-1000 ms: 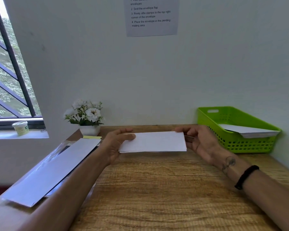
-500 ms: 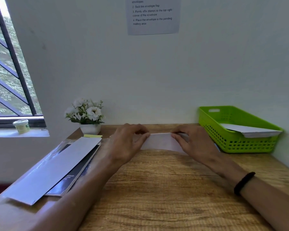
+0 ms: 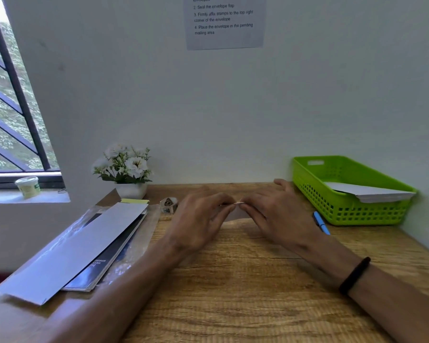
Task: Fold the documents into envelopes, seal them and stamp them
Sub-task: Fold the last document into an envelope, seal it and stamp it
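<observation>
A white folded document [image 3: 237,214] lies on the wooden desk [image 3: 245,280] and is mostly covered by both hands. My left hand [image 3: 201,219] and my right hand [image 3: 275,214] press down on it, fingertips meeting at its far edge in the middle. A long white envelope [image 3: 77,251] lies at the left on a dark booklet in a clear sleeve. A small roll of stamps [image 3: 169,204] sits just left of my left hand.
A green basket [image 3: 344,214] holding a white envelope stands at the back right, with a blue pen [image 3: 321,222] in front of it. A white flower pot [image 3: 126,174] stands at the back left. An instruction sheet [image 3: 224,21] hangs on the wall.
I held the paper up flat a second ago, then laid it on the desk. My hands have slid together from its two ends to the middle along the fold.
</observation>
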Demonstrator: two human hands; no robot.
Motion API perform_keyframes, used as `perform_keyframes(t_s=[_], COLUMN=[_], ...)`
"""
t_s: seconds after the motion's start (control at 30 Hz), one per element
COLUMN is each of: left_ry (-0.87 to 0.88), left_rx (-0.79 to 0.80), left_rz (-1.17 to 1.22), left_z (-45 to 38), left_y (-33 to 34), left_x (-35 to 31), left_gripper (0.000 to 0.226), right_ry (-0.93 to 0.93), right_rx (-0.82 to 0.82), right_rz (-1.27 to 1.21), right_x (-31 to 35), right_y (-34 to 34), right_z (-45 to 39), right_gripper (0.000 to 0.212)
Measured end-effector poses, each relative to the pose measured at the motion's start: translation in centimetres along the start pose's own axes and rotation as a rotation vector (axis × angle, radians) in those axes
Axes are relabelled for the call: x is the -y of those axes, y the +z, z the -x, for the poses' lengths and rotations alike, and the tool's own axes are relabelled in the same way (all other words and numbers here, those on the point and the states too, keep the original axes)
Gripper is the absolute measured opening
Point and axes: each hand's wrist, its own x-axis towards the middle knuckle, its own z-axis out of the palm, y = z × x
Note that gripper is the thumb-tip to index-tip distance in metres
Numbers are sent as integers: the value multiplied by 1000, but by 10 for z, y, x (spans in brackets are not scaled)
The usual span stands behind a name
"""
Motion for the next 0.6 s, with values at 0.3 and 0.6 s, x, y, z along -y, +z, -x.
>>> perform_keyframes(t_s=[0.3,0.6], left_ry=[-193,-843], left_rx=[-62,-222], left_rz=[14,889], left_z=[-3,-8], left_y=[-17,-18], left_x=[28,26], left_gripper=[12,17], right_ry=[177,225], right_rx=[-61,-123], right_rz=[-91,-348], right_x=[-22,-9], right_y=[6,-2], right_z=[0,0], right_gripper=[34,10])
